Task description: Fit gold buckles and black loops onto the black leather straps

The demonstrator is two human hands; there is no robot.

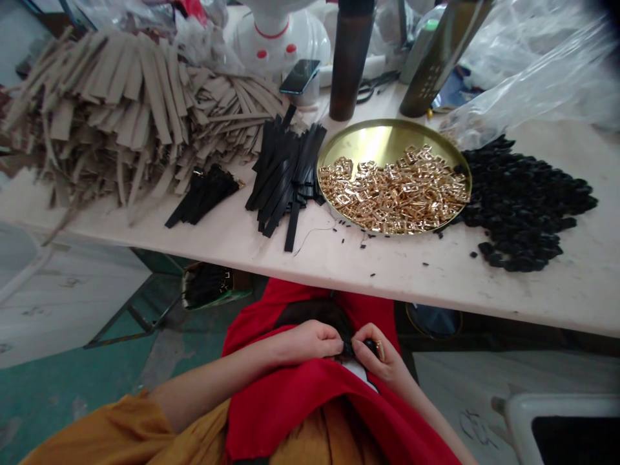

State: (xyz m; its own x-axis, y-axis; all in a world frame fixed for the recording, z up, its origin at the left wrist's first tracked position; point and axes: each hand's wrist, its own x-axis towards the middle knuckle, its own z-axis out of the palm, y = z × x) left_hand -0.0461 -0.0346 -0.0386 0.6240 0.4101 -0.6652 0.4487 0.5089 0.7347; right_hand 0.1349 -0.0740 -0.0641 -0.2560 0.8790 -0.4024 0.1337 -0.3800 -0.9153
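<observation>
Over the red apron on my lap, my left hand (312,341) pinches one side of a small black strap (347,349). My right hand (382,361) is closed round its other side, close to the left fingertips. A gold-coloured loop (380,351), which looks like a buckle, shows at the right fingers. Most of the strap is hidden by my fingers. Above on the table lie a bundle of black straps (285,171), a round gold tray (387,132) with many gold buckles (397,190), and a heap of small black loops (527,200).
The table (329,265) edge runs just beyond my hands. Beige strips (130,116) are piled at the left, near a small black strap bundle (206,194). A phone (300,77), a dark bottle (351,61), scissors (372,87) and plastic bags (537,77) stand or lie behind.
</observation>
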